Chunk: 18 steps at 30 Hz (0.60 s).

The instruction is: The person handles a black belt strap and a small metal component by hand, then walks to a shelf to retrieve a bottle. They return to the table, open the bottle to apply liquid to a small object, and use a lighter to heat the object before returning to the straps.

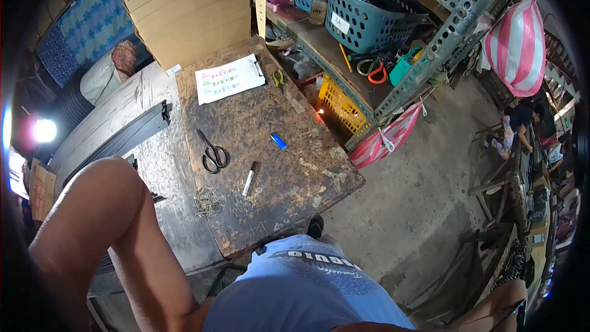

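Observation:
Neither my left hand nor my right hand is in view. My bent left arm rises at the lower left, and part of my right arm shows at the lower right. On the worn wooden board (246,123) lie black-handled scissors (214,158), a white marker with a dark cap (249,179), a blue lighter-like object (278,141) and yellow-green pliers (278,79). A clipboard with a printed sheet (228,81) is at the back, and a tangle of thin pieces (209,201) sits at the front left.
Large cardboard sheets (190,12) stand behind the board. On the right, a metal shelf holds a teal basket (372,15), a bottle (318,6) and orange-handled scissors (377,72). A small orange glow (320,111) shows beside a yellow crate (341,106). Another person (519,124) sits far right.

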Tool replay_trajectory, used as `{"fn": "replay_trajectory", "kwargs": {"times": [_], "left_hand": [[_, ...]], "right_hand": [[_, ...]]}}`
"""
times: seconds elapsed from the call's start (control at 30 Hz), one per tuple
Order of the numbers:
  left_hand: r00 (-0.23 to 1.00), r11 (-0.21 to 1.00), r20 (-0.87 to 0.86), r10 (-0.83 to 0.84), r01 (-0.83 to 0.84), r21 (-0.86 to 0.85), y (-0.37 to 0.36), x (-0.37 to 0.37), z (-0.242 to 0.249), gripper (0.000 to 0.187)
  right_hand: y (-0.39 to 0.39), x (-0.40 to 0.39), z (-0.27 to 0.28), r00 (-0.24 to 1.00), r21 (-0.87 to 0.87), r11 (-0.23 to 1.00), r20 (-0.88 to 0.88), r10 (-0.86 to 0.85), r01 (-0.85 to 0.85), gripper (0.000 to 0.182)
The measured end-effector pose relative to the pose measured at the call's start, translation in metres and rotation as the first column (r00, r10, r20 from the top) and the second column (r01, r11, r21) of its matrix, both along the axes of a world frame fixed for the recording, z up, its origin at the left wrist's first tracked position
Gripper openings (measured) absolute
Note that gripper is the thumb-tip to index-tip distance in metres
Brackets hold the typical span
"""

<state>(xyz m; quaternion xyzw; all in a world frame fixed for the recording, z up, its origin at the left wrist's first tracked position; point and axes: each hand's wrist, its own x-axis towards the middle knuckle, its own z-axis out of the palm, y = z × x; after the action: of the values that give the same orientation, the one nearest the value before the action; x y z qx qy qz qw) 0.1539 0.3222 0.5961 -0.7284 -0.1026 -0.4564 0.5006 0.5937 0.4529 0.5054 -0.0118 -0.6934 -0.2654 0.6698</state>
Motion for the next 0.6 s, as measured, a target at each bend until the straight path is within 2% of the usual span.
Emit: {"fn": "replay_trajectory", "kwargs": {"times": [0.6], "left_hand": [[0.999,0.996,0.028,0.042,-0.04,-0.075,-0.024,-0.004,-0.014,0.037]], "right_hand": [[-0.006,-0.002,0.008,1.0,-0.025,1.0,0.002,0.011,-0.011,0.022]]}}
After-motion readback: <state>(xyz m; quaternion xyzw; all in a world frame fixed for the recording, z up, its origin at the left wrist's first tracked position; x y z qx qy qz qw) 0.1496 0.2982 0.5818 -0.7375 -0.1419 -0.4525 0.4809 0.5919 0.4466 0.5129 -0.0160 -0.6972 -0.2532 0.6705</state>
